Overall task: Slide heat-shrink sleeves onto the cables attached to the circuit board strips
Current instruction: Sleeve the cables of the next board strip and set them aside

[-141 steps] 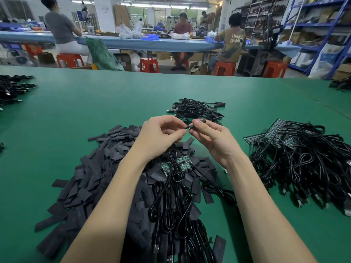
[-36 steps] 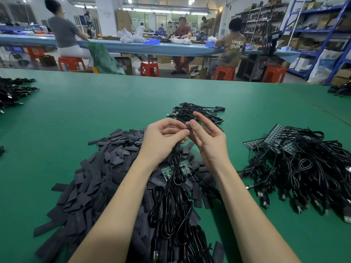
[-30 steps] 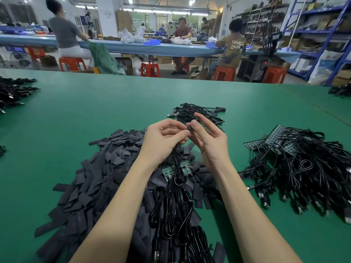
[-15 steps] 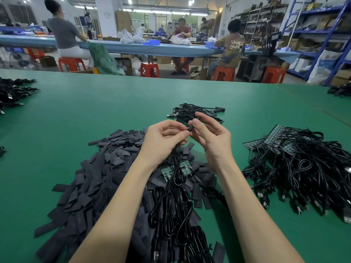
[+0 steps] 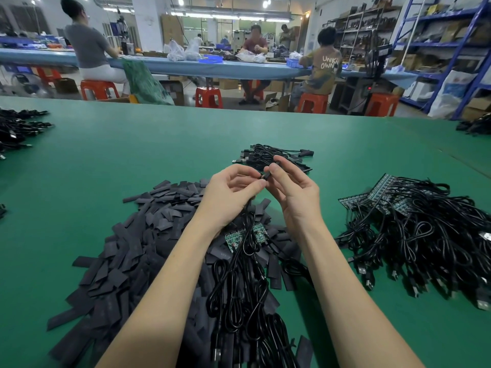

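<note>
**A:** Progress check: small bundle of cables point(image 5: 273, 158) lies beyond the hands on the green table point(image 5: 132, 155), likely the finished lot. Large heap of cables on circuit board strips point(image 5: 425, 235) sits to the right, apparently still waiting. Pile of flat black heat-shrink sleeves point(image 5: 138, 240) remains big. Judged early in the batch.

**B:** Hands?

**A:** Together, raised over the sleeve pile. Left hand point(image 5: 228, 192) pinches something small at its fingertips; right hand point(image 5: 292, 192) pinches a short dark piece point(image 5: 267, 176), sleeve or cable plug, cannot tell which. Worked cable point(image 5: 245, 251) hangs down to a green board strip point(image 5: 243, 235) lying on the pile.

**B:** Orientation?

**A:** Pinched piece's long axis runs roughly left to right, slightly tilted, one end toward the left fingertips. Whether the sleeve is over the plug cannot be told.
</note>
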The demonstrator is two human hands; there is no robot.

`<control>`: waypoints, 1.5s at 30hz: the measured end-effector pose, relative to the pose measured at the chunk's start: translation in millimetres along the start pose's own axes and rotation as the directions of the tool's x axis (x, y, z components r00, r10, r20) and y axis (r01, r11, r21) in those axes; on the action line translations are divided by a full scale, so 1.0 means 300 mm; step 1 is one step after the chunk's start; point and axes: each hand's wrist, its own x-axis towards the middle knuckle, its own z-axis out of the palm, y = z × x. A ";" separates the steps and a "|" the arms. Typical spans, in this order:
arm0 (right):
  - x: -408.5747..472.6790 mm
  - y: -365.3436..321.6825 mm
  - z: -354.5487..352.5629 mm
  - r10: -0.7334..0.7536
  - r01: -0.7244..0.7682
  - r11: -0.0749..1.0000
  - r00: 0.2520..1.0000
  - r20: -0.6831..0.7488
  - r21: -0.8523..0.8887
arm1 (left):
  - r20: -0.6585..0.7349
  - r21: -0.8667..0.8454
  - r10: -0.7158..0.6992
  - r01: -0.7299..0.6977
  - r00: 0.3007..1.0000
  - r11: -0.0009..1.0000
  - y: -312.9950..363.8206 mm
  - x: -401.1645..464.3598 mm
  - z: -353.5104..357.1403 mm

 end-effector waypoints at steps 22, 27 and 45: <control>0.076 -0.069 -0.133 0.015 0.065 0.967 0.950 -0.313 0.245 | 0.059 0.528 -0.059 0.019 0.997 0.849 0.037 0.070 0.115; 0.077 -0.050 -0.183 0.174 -0.128 0.981 0.919 -0.354 0.148 | 0.116 0.701 0.074 -0.135 0.990 0.701 0.093 0.283 0.111; 0.091 0.011 -0.195 0.328 -0.331 0.943 0.901 -0.282 0.040 | 0.280 0.906 -0.110 -0.225 0.954 0.359 -0.144 0.495 0.193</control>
